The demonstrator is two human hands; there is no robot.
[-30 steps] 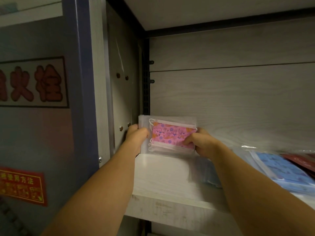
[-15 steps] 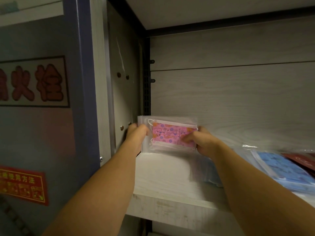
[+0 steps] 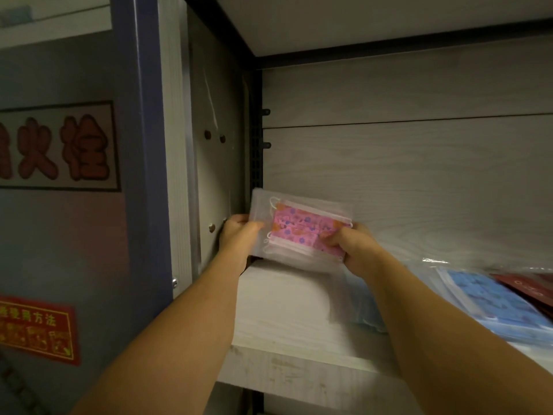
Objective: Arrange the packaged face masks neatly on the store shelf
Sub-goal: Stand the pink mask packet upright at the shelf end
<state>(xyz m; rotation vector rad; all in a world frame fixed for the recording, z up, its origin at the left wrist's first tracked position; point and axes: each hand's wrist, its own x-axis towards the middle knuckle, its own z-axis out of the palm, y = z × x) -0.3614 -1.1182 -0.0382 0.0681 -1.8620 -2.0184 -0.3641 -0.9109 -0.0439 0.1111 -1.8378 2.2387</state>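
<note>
The pink mask pack (image 3: 302,232) looks light, soft and slippery in its film, so the left hand (image 3: 238,235) and right hand (image 3: 348,247) pinch its two side edges, where it bends least.

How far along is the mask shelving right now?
Nothing yet stands arranged. In hand: left hand and right hand grip the pink mask pack at the shelf's back-left corner. Left: the blue mask pack and dark red packet lie loose.

Both forearms are bare to the frame edge, and the left hand (image 3: 239,235) and right hand (image 3: 353,247) are ungloved.
</note>
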